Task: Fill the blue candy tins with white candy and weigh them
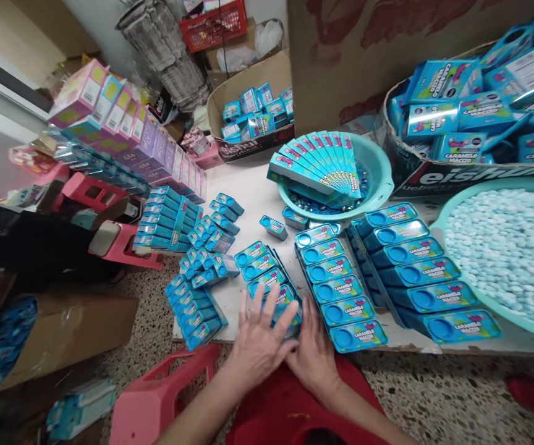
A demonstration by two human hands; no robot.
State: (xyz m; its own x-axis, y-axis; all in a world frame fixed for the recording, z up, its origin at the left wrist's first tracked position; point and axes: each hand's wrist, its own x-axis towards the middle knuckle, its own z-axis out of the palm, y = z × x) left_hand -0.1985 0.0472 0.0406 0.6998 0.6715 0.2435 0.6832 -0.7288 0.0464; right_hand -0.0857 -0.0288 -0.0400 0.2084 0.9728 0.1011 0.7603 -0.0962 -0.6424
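We are in a packing workshop: right of our right grip point(312, 346), rows of blue packs point(341, 290) line the counter point(248, 185) beside a basin point(524, 322) of what look like sweets point(512, 247); beyond it stand filled cartons point(258, 147).

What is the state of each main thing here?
Left hand: open, fingers spread
Right hand: fingers extended
Caramelo Macizo packs under left hand: in a row
Middle basin: topped with fanned printed cardboard
Right basin: heaped with pale candies
Right carton: open, full
Rear carton: open, blue packs inside
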